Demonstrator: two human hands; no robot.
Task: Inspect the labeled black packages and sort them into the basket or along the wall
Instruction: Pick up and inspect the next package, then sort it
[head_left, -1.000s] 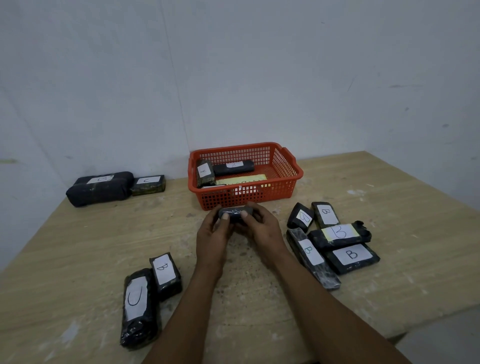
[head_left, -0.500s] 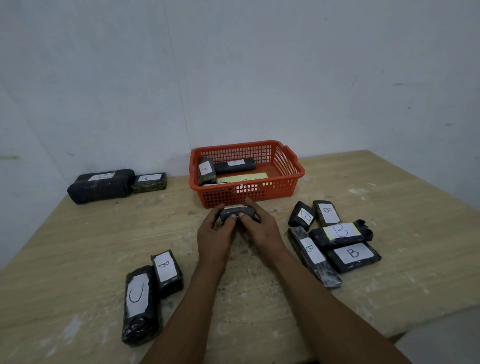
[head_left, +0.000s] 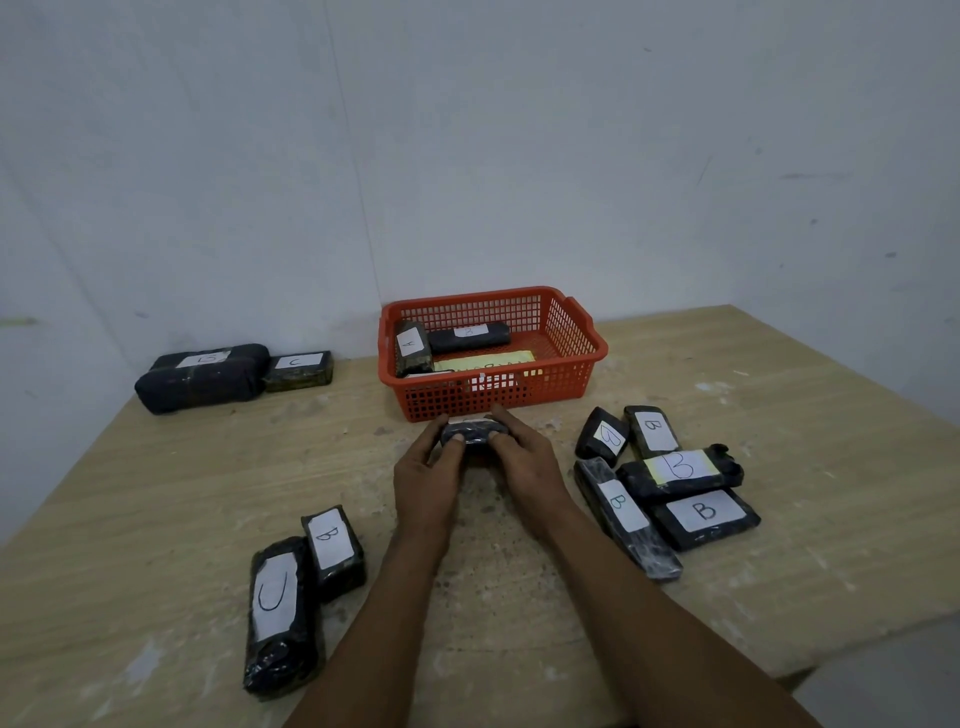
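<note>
Fingers of the left hand (head_left: 423, 470) and right hand (head_left: 524, 462) curl closed around a small black package (head_left: 474, 432), held just in front of the orange basket (head_left: 571, 332) above the table (head_left: 156, 493).

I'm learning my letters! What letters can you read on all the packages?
"A": basket package
"B": basket long package
"C": wall package
"C": front-left long package
"B": its neighbour
"B": five right packages
Unreadable: big wall package, yellow paper, held package.
</note>
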